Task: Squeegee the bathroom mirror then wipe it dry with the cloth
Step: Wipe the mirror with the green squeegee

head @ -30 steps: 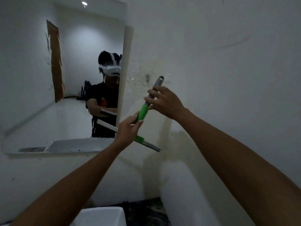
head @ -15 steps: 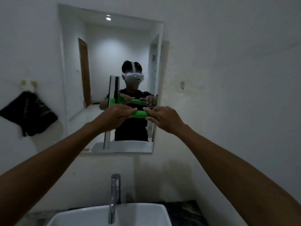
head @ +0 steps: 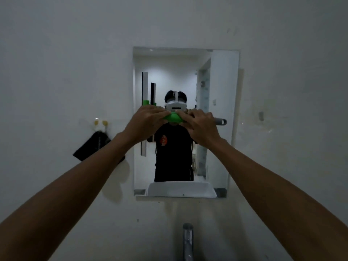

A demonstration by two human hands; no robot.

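From the head camera, both arms reach forward and up to a mirror [head: 222, 91] set in a pale wall. The left hand [head: 146, 121] and the right hand [head: 202, 127] meet in front of the glass, and both hold a squeegee [head: 174, 117] whose green handle lies crosswise between them. The fingers of each hand are clamped around that handle. A grey handle end sticks out to the right past the right hand. The blade stands upright at the left side of the mirror, rising above the left hand and showing again below it, close against the glass; whether it touches cannot be told. A dark cloth [head: 94, 146] hangs from a hook [head: 100, 123] on the wall, left of the mirror and well apart from the hands. Below, at the bottom edge, a metal tap [head: 187, 240] rises. The mirror reflects the person, wearing a headset, and a white basin.
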